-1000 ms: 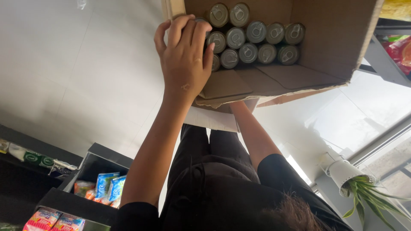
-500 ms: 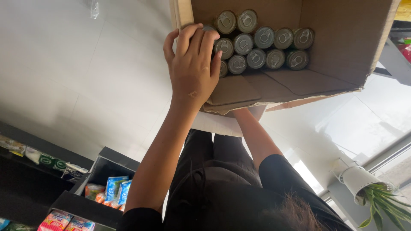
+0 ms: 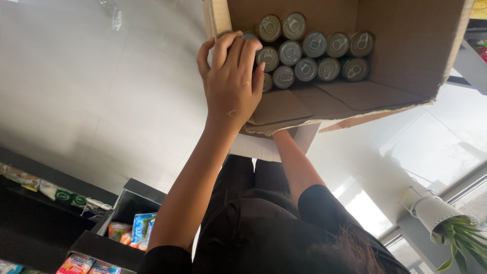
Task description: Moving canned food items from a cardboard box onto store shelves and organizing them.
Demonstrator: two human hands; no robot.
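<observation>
— Two rows of cans (image 3: 309,50) at upper centre of the frame; which hand reaches in?
— Left hand (image 3: 231,83), grip curled over the leftmost can; right hand is hidden beneath the cardboard box (image 3: 406,56), likely propping it; grip unclear.

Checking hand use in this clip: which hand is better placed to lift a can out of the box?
Left. The left hand lies on the cans inside the cardboard box; the right arm runs beneath the box, its hand hidden.
</observation>
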